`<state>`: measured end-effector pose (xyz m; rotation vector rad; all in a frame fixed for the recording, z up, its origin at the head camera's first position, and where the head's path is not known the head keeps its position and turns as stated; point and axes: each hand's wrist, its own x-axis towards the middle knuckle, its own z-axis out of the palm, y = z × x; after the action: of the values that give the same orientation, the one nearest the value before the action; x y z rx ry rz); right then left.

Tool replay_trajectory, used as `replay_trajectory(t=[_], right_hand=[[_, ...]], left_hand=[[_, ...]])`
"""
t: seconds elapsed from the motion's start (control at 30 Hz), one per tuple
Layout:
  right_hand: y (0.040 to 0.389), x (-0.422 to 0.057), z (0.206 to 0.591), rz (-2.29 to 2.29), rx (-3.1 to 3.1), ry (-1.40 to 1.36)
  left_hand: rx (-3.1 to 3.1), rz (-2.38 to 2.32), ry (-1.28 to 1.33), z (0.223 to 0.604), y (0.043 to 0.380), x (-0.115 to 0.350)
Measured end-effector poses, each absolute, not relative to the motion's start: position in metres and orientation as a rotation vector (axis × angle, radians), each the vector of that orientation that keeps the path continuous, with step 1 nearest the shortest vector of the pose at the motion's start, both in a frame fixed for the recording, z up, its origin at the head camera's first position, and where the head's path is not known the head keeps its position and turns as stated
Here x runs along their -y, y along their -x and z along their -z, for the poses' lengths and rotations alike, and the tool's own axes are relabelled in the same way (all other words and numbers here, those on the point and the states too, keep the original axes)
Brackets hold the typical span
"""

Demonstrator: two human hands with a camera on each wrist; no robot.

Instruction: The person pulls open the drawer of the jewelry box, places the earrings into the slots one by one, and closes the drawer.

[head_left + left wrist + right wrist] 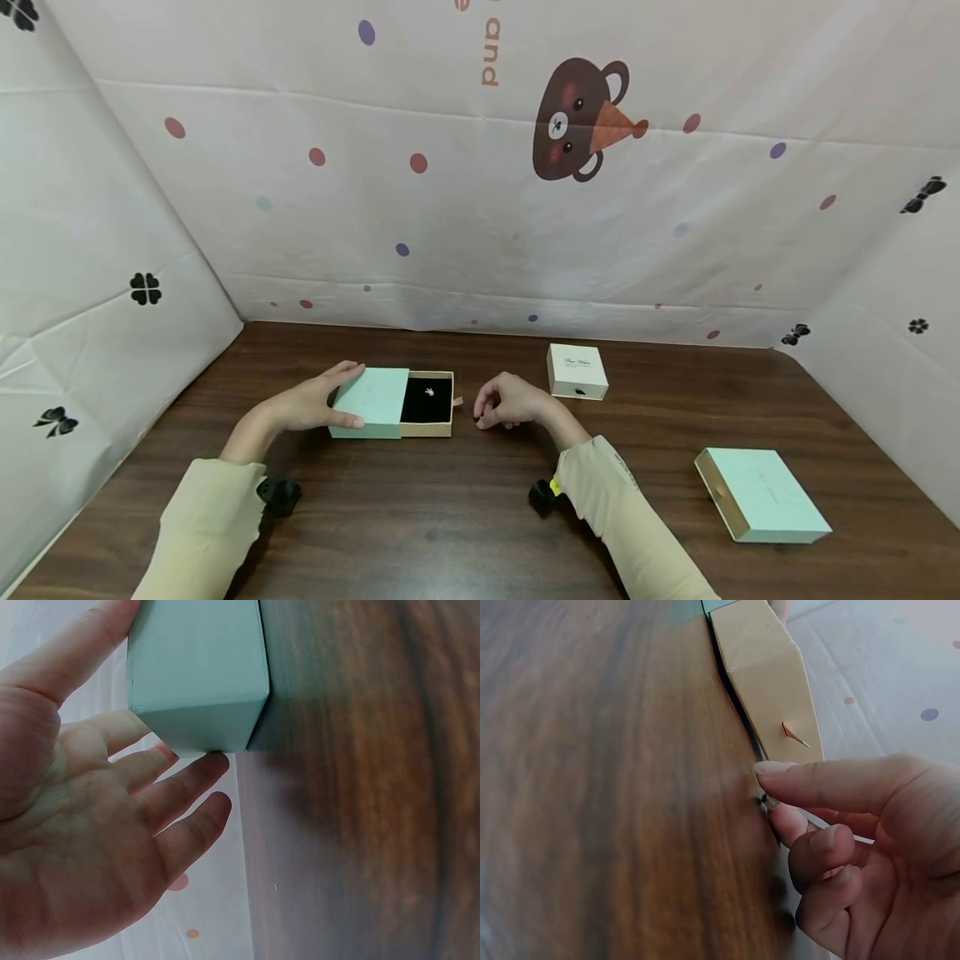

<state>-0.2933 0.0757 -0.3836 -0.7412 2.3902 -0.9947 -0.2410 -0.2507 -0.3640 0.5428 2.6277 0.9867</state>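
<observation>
A mint-green drawer-style jewelry box (372, 400) lies on the brown table, its cream drawer (426, 430) slid partway out to the right. On the drawer's black pad (420, 410) sits a small silvery jewelry piece (430, 392). My left hand (313, 400) grips the sleeve's left end, thumb on the near side and fingers at the far side. Just right of the drawer's ribbon tab (795, 735), my right hand (512, 400) pinches a tiny dark piece with a shiny bit (763, 800) between thumb and index finger. Its exact kind I cannot tell.
Behind my right hand stands a small white box (577, 372) with printed lettering and a dark tab. A second mint-green box (765, 493), with a cream end face, lies at the right. White printed cloth (480, 208) rises behind the table and along both sides.
</observation>
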Motion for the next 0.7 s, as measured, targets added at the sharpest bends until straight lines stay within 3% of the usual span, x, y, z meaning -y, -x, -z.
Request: replay_trajectory(t=[0.7], right_hand=[[0.2927, -0.0757, 0.3807, 1.178, -2.336, 0.766]], left_hand=[[-2.633, -0.979, -0.544, 0.3635, 0.2409, 0.2501]])
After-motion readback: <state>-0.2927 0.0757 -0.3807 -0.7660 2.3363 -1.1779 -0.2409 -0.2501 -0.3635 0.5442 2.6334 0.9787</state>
